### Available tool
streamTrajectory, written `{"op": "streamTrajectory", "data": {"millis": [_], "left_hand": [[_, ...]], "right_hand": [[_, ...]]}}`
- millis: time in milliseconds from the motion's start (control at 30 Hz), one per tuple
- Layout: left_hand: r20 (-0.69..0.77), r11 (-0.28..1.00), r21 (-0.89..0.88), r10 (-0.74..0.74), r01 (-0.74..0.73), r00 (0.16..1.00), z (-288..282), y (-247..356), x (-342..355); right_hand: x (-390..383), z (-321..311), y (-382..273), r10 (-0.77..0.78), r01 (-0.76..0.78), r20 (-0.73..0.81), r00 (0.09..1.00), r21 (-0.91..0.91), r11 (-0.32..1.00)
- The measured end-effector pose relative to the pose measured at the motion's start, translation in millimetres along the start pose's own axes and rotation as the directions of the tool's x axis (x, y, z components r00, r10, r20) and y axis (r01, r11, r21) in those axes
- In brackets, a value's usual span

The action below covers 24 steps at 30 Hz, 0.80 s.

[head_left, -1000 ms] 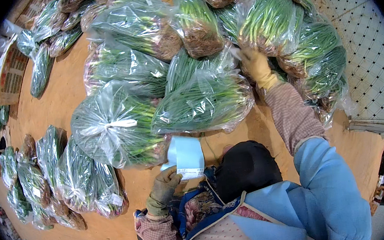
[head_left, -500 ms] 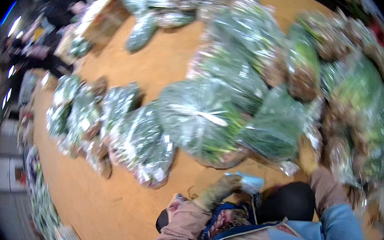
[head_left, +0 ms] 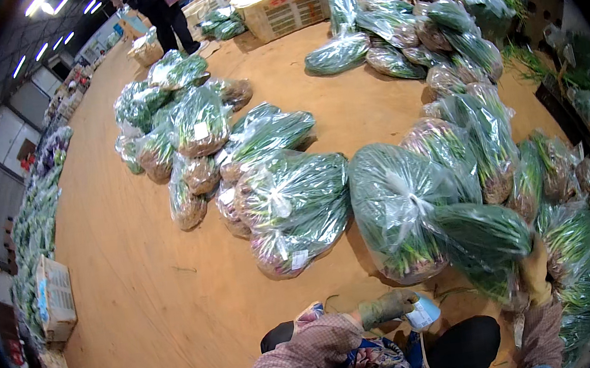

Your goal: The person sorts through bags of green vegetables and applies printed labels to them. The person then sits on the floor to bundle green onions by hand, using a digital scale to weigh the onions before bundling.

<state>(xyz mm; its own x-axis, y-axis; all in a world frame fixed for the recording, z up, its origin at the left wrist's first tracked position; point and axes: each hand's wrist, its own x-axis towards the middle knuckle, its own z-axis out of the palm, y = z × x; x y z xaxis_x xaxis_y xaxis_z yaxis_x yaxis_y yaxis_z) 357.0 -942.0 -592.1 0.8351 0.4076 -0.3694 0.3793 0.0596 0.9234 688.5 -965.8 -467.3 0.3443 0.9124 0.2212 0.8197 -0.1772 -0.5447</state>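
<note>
Near edge of the orange-brown floor (head_left: 135,301): we marked the left hand (head_left: 388,308), in a drab olive work glove, fingers pressed together and pinching a light-blue and white paper label strip (head_left: 427,311), just left of a black-clad knee (head_left: 467,349). Right hand (head_left: 536,272), yellow-tan glove, was against the root end of a long clear plastic bag of dark green leaves (head_left: 483,232), near the floor's right edge; fingers partly hidden, so we couldn't tell if it gripped.

That bag overlapped a large, round clear bag of green stalks with a white gathered neck (head_left: 401,205). We saw a heap of clear bags with green tops and brown roots (head_left: 572,237) along the right edge. Left of the round bag, we noted a plump clear bag with a small white tag (head_left: 290,206), then a farther bag cluster (head_left: 195,119).

By the left edge: a white slatted plastic crate (head_left: 57,299). Toward the far edge we had more bags (head_left: 398,36), a cream slatted crate (head_left: 284,9) and a person in dark trousers (head_left: 166,18), standing.
</note>
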Motion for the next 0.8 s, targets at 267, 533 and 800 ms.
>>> {"op": "streamTrajectory", "data": {"millis": [267,533,800], "left_hand": [[-0.214,0.946,-0.255,0.144,-0.197,0.966,-26.8,-68.8,-11.5],[-0.635,0.721,-0.255,0.378,-0.645,0.674,-77.9,-66.5,-72.3],[-0.566,0.399,-0.745,0.046,-0.534,0.823,-102.2,-17.0,-101.7]], "right_hand": [[135.2,82.7,-291.5,-0.148,0.028,0.152,0.977,0.601,0.799],[92.4,145.9,-446.3,-0.540,0.203,0.656,0.527,0.520,0.830],[9.2,174.0,-258.3,-0.255,-0.025,0.776,0.577,0.329,0.944]]}}
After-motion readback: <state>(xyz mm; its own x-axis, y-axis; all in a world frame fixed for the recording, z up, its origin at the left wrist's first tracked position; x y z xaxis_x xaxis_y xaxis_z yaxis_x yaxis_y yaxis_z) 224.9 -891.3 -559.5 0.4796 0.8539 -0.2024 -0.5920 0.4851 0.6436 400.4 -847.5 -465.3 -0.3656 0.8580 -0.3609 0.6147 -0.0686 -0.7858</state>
